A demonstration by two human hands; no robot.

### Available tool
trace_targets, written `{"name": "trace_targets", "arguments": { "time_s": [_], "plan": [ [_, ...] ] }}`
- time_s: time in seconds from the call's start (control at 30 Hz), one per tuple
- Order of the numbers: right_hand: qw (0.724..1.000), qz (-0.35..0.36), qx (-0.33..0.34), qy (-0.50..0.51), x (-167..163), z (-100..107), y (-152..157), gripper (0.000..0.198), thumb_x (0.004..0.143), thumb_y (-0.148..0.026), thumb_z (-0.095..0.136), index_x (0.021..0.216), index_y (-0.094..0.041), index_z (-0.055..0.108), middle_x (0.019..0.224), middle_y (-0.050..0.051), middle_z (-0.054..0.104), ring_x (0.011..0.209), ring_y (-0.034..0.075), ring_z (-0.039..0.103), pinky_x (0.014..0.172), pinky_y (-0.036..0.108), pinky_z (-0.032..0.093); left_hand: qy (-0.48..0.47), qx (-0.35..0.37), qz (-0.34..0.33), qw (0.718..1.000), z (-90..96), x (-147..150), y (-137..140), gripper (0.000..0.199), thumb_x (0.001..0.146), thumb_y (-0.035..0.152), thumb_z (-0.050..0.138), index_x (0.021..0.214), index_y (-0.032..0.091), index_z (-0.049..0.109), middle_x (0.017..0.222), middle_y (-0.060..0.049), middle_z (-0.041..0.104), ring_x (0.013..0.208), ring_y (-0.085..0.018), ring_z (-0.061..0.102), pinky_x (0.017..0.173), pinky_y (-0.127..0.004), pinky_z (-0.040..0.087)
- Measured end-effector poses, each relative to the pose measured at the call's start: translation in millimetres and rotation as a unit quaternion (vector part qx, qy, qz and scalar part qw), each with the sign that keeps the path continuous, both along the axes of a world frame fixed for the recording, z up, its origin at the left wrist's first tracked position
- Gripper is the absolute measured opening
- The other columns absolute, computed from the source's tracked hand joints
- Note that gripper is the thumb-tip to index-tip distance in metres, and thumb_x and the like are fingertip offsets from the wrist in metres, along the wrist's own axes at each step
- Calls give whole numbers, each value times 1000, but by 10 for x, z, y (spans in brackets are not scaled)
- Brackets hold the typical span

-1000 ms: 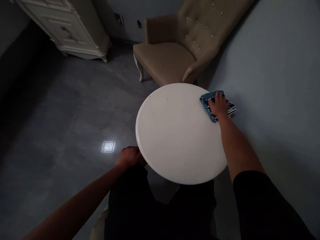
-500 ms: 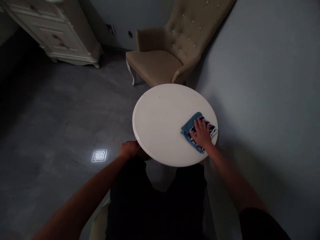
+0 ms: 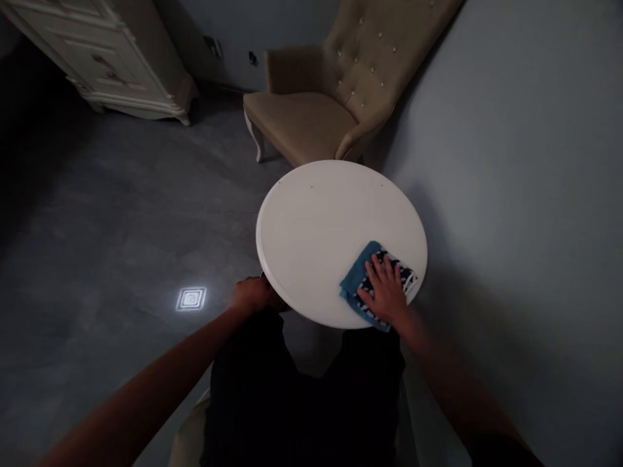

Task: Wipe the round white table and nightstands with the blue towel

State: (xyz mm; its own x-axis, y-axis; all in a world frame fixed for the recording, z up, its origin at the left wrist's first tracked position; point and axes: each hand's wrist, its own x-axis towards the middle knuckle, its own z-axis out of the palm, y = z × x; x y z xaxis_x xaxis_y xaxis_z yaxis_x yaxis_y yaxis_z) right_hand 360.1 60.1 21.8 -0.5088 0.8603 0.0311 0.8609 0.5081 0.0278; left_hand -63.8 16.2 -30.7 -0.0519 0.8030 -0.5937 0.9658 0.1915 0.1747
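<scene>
A round white table (image 3: 311,233) stands in front of my knees. My right hand (image 3: 388,293) lies flat with fingers spread on a folded cloth (image 3: 356,280), teal with a dark-blue and white patterned part. The cloth rests on the near right of the tabletop, and its lower corner reaches the rim. My left hand (image 3: 250,293) is closed beside the table's near left edge, low by my knee. Its fingertips are hidden, so what it grips cannot be made out.
Behind the table stands a tan armchair (image 3: 302,120) with a button-tufted back. A pale cabinet (image 3: 121,71) is at the back left. The grey wall (image 3: 525,162) runs close along the right. A bright square light pattern (image 3: 191,299) falls on the floor.
My right hand has slid the cloth toward me and slightly left, to the table's near edge. My left hand has stayed in place.
</scene>
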Motion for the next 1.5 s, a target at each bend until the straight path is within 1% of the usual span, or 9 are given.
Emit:
{"name": "trace_targets", "arguments": {
  "time_s": [0.13, 0.4, 0.53, 0.63, 0.87, 1.1, 1.27, 1.37, 1.5],
  "plan": [
    [998, -52, -11, -12, -166, 75, 1006, 88, 114, -66, 41, 187, -20, 24, 193, 14, 22, 178, 49, 17, 139, 80, 20, 0, 0, -14, 1000, -12, -33, 42, 60, 114, 52, 39, 123, 20, 89, 129, -23, 85, 121, -40, 81, 101, -48, 63],
    [990, -133, 5, -47, -490, 97, 3083, 92, 114, -70, 29, 186, -15, 24, 193, 19, 18, 175, 51, 21, 136, 81, 24, -25, -9, 10, 1000, -108, -169, 94, 61, 113, 52, 38, 125, 21, 88, 132, -20, 84, 123, -40, 79, 103, -48, 62],
    [984, -179, 0, -5, -578, 97, 3675, 96, 113, -76, 25, 185, -12, 26, 192, 24, 20, 173, 53, 23, 133, 85, 23, -26, 0, 27, 999, -167, -235, 81, 74, 114, 61, 28, 124, 19, 88, 130, -22, 84, 122, -41, 80, 102, -48, 62],
    [981, -196, 4, 9, -620, 99, 3773, 98, 113, -76, 24, 185, -10, 26, 191, 25, 22, 173, 53, 24, 134, 84, 21, -26, 7, 41, 999, -189, -262, 59, 77, 114, 63, 26, 121, 19, 88, 128, -22, 85, 119, -40, 81, 100, -48, 62],
    [989, -144, 3, 17, -545, 108, 2829, 91, 113, -70, 32, 184, -13, 32, 190, 23, 27, 174, 51, 25, 135, 83, 22, -19, 16, 51, 998, -111, -203, 35, 73, 114, 61, 30, 128, 17, 86, 131, -23, 84, 120, -39, 81, 101, -47, 61],
    [999, -50, 8, -15, -316, 44, 685, 91, 113, -65, 41, 187, -14, 24, 191, 18, 25, 177, 50, 21, 139, 78, 23, -25, 26, 47, 998, 91, -58, -13, 70, 116, 57, 31, 128, 17, 86, 131, -24, 84, 119, -39, 81, 101, -47, 61],
    [1000, 6, 7, 16, -287, -49, -604, 107, 109, -67, 49, 186, -35, -18, 193, 2, 17, 179, 45, 19, 140, 79, 27, -24, 29, 38, 999, 102, 8, -65, 67, 115, 57, 34, 125, 20, 89, 131, -22, 84, 119, -39, 81, 104, -48, 61],
    [1000, 13, 3, 23, -290, -74, -824, 109, 107, -71, 51, 182, -43, -24, 190, -7, 23, 179, 42, 19, 140, 78, 32, -22, 28, 34, 999, 75, 16, -70, 66, 114, 55, 34, 125, 19, 89, 131, -23, 84, 119, -40, 80, 103, -49, 61],
    [999, 30, 5, 14, -327, -48, -409, 107, 110, -63, 56, 188, -29, -8, 193, 9, 18, 178, 48, 18, 141, 80, 23, -19, 22, 15, 999, 36, -6, -49, 66, 114, 56, 34, 126, 20, 88, 130, -22, 85, 119, -40, 81, 102, -48, 62]
  ]
}}
